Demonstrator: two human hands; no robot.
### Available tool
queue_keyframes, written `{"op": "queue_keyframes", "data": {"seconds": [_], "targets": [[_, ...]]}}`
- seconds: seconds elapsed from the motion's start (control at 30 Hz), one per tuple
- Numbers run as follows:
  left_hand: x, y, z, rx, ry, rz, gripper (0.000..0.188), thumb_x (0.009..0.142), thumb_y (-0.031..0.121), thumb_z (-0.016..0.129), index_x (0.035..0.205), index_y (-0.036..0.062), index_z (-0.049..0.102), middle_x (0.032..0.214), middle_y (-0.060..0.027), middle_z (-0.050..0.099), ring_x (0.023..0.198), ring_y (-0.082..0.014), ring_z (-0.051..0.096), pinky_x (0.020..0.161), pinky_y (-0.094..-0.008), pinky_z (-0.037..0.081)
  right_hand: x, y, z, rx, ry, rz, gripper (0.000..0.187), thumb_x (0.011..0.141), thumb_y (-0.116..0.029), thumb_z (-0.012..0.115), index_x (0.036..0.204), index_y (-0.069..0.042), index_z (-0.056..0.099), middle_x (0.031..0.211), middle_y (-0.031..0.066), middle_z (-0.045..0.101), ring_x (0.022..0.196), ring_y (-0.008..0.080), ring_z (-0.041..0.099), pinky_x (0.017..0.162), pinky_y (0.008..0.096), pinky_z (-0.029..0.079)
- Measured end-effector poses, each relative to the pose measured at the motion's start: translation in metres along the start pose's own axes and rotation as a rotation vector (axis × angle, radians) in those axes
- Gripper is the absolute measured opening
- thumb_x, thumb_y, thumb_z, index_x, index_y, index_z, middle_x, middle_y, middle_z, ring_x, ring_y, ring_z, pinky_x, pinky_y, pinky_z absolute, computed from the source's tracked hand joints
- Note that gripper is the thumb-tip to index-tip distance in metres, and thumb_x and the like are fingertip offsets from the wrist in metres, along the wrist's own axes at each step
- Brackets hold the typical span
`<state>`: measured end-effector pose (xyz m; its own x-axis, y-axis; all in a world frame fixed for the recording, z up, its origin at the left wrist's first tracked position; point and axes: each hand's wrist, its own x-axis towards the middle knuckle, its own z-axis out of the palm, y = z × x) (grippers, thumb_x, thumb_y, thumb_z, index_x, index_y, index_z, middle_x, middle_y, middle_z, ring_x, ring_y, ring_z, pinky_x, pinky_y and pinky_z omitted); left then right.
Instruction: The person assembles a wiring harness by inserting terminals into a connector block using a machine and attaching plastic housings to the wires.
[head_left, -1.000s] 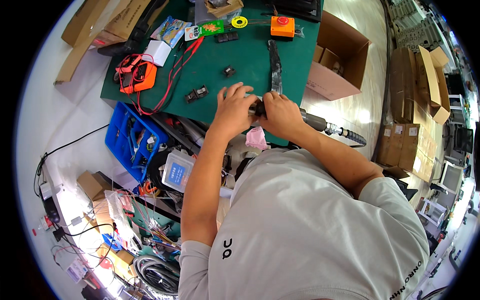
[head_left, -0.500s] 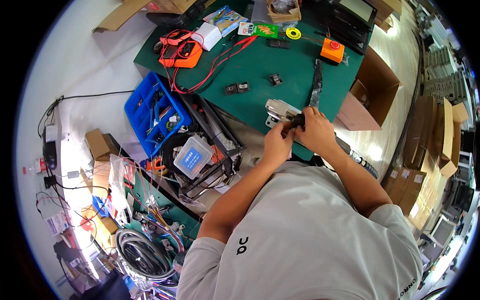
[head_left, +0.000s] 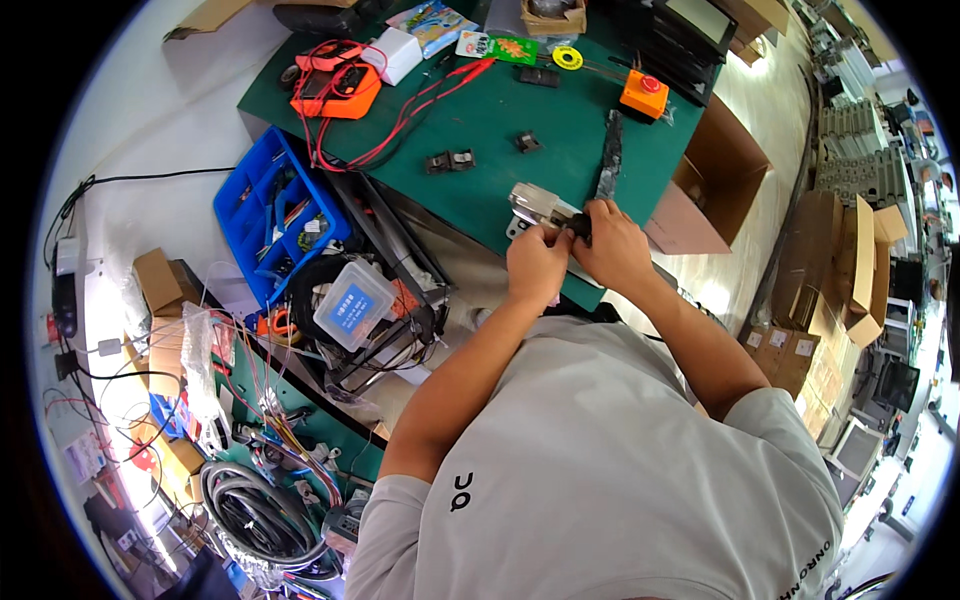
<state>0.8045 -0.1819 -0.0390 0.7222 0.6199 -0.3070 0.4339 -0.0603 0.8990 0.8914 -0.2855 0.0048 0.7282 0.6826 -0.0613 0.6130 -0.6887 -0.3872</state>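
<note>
My left hand (head_left: 536,268) and my right hand (head_left: 612,246) meet at the near edge of the green table. Fingers of both hands are closed on a small dark black part (head_left: 579,226), whose exact kind is mostly hidden by the fingers. Just beyond my left fingertips lies a silver metal housing (head_left: 533,202) with a flat plate beside it; whether it is joined to the black part I cannot tell. A black flattened strip (head_left: 609,160) extends away from my right fingers over the tabletop. Farther off lie small dark clip-like blocks (head_left: 450,161) and another single block (head_left: 528,142).
On the green table (head_left: 400,190) are an orange meter (head_left: 337,92) with red leads, a white box (head_left: 394,56) and an orange box with a red button (head_left: 645,94). Left stand a blue parts bin (head_left: 262,285) and a clear-lidded case (head_left: 354,305). An open carton (head_left: 690,215) stands right.
The whole view has shifted, so the table and things on it appear farther left and slightly higher. My hands stay closed at the black part. The ribbed cable by my right forearm is now mostly hidden.
</note>
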Motion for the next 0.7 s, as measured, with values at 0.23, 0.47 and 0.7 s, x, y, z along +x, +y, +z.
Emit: {"op": "queue_keyframes", "data": {"seconds": [0.23,0.47,0.7], "targets": [[-0.019,0.0,-0.022,0.066,-0.055,0.081,0.028,0.088,0.022,0.071,0.09,-0.0052,0.07,0.078,-0.0155,0.071,0.068,-0.0209,0.069,0.064,-0.034,0.052,-0.001,-0.001,-0.001,0.025,-0.019,0.036,0.041,0.077,-0.02,0.069,0.11,-0.001,0.055,0.107,0.02,0.062,0.096,0.041,0.063,0.08,0.0484,0.052],[-0.057,0.022,-0.081,-0.426,-0.137,-0.1,0.025,0.096,0.023,0.066,0.097,-0.0009,0.062,0.077,-0.0039,0.063,0.063,-0.0106,0.056,0.058,-0.023,0.046,-0.014,-0.007,-0.013,0.15,0.017,-0.014,0.055,0.075,-0.021,0.076,0.121,0.0,0.053,0.13,0.0194,0.056,0.113,0.0411,0.058,0.095,0.0465,0.049],[-0.063,0.061,-0.112,-0.867,-0.203,-0.15,0.021,0.096,0.022,0.067,0.093,0.0019,0.063,0.076,-0.0025,0.062,0.065,-0.0086,0.055,0.057,-0.023,0.043,-0.031,-0.059,-0.052,0.44,0.253,-0.415,0.079,0.067,-0.022,0.088,0.133,-0.002,0.049,0.132,0.0171,0.054,0.122,0.0374,0.051,0.101,0.0463,0.043]]}}
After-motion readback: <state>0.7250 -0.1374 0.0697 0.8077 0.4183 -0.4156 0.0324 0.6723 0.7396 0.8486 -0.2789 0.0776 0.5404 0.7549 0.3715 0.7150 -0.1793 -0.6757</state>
